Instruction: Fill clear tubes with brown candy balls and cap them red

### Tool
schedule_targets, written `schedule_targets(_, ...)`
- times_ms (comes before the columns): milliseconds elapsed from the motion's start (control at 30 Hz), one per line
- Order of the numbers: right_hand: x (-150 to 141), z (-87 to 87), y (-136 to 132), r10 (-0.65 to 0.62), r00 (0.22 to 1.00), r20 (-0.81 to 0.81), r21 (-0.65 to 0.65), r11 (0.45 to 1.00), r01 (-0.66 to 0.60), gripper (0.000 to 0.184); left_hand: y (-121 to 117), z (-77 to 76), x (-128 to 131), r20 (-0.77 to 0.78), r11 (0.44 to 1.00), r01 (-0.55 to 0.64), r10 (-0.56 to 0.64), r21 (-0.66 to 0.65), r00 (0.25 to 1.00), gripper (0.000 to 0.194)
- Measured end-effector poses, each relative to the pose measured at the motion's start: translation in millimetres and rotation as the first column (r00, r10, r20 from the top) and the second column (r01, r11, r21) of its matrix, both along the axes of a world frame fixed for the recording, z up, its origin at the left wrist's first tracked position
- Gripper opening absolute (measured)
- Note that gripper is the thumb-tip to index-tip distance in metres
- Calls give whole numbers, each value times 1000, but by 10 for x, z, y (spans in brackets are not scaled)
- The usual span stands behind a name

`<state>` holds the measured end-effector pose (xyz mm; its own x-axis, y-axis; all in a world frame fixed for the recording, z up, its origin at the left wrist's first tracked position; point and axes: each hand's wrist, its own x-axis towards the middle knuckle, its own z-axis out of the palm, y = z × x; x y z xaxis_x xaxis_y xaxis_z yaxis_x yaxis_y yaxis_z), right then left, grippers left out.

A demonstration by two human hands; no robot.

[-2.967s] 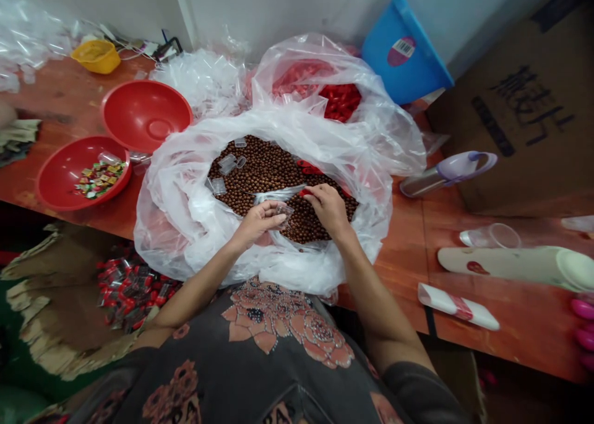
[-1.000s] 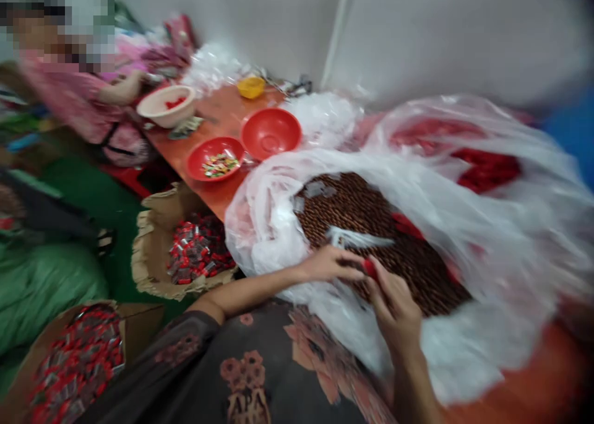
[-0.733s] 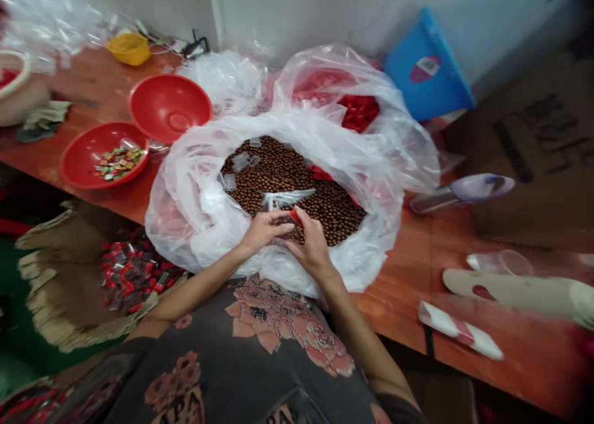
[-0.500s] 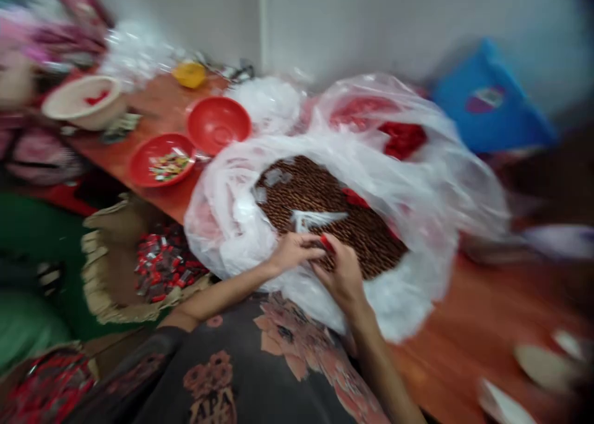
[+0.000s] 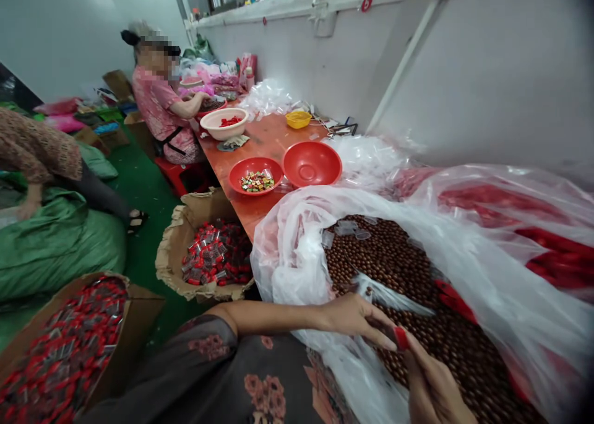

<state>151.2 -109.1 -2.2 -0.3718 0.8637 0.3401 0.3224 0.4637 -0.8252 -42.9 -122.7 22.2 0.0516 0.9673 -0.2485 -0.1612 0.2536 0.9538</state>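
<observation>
My left hand [image 5: 355, 317] reaches across the front of a large clear plastic bag [image 5: 288, 257] filled with small brown beads [image 5: 394, 257]. Its fingers are pinched closed on a small clear vial that they mostly hide. My right hand [image 5: 431, 390] comes up from the bottom edge and pinches a red cap [image 5: 401, 338] against the left fingertips. Both hands meet just above the beads at the bag's near rim. A few loose clear vials [image 5: 346, 228] lie on the beads at the far side.
A second clear bag of red caps [image 5: 533, 238] lies at the right. Two red bowls [image 5: 312, 163] stand on the orange table [image 5: 264, 140], one holding candies [image 5: 255, 180]. Cardboard boxes of red-capped vials [image 5: 216, 260] sit on the floor at left. A seated person [image 5: 162, 102] works farther along.
The camera has swung left and up, so the room and the seated person show. My hands stay together at the bag's near rim, the red cap still between the fingertips.
</observation>
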Motion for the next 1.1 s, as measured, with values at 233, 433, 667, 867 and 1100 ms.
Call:
schedule_targets(233, -117, -227, 149, -3, 970, 242, 99, 995, -21, 75, 88, -98, -49, -21, 994, 107, -106, 14, 994, 52)
schedule_targets(433, -219, -123, 57, -49, 971, 234, 203, 979, 1, 68, 136, -65, 106, 265, 969, 86, -22, -232, 964, 65)
schedule_targets(667, -216, -3, 75, 38, 949, 313, 160, 983, -92, 71, 243, -137, 220, 388, 935, 192, -65, -298, 919, 67)
schedule_targets(867, -197, -62, 117, 7, 939, 344, 312, 942, -122, 63, 201, -93, 253, 538, 927, 269, -91, -263, 838, 34)
schedule_targets(1100, -148, -67, 117, 64, 947, 315, 270, 951, -154, 59, 180, -136, 268, 575, 935, 284, -115, -213, 810, 44)
